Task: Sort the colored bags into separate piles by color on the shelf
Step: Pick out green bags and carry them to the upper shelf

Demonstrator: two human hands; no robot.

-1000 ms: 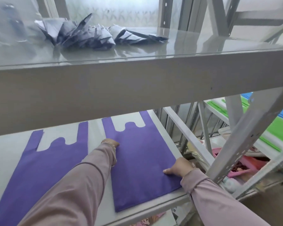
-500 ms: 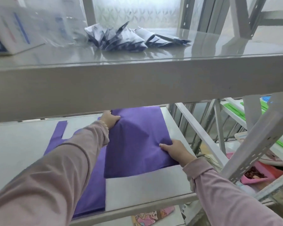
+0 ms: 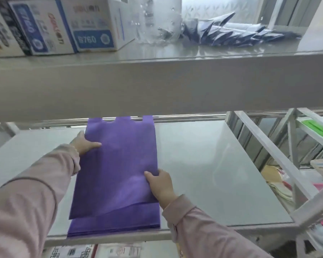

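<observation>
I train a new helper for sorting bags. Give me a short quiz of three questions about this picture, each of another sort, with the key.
1. True or false: the left hand and the right hand both grip the top purple bag.
2. Choose: the pile under that bag is A) green, B) purple, C) pink.
3. Fill in: on the upper shelf, left of the dark packets, stand printed ____.
Key: 1 true; 2 B; 3 boxes.

Purple bag's handles (image 3: 120,121) (tops) seemingly behind shelf (image 3: 157,86).
</observation>
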